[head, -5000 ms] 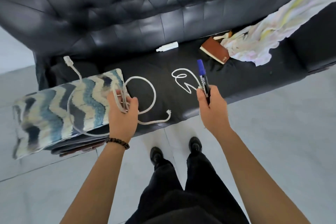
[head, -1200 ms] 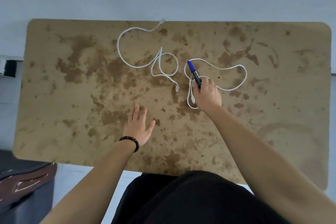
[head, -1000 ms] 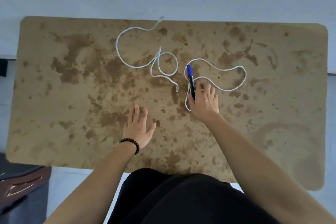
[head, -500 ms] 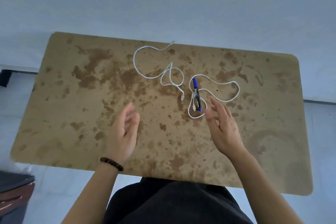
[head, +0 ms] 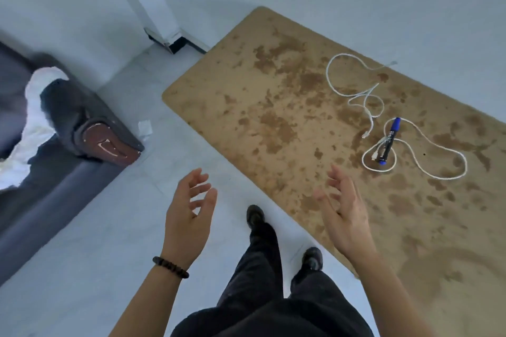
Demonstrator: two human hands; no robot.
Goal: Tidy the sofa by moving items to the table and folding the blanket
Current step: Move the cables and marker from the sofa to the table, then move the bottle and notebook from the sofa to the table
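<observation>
The brown mottled table (head: pixel 273 117) fills the right side. On it lie two white cables, one (head: pixel 353 93) farther back and one (head: pixel 427 169) looped nearer, with a blue marker (head: pixel 388 141) resting across the nearer loop. My left hand (head: pixel 189 213) hovers over the floor, fingers apart and holding nothing. My right hand (head: pixel 343 208) floats above the table's near edge, also spread and holding nothing. At the far left is the dark sofa (head: pixel 74 115), with a pale blanket (head: pixel 32 117) draped over its arm and seat.
Pale tiled floor (head: pixel 95 227) lies between the sofa and the table. A white wall corner with a dark base (head: pixel 169 41) stands behind. A small white scrap (head: pixel 144 128) lies on the floor by the sofa's arm. My shoes (head: pixel 254 216) stand by the table's edge.
My right hand let go of the marker, which now lies on the table. Both hands have drawn back from the table and my view has swung left toward the sofa.
</observation>
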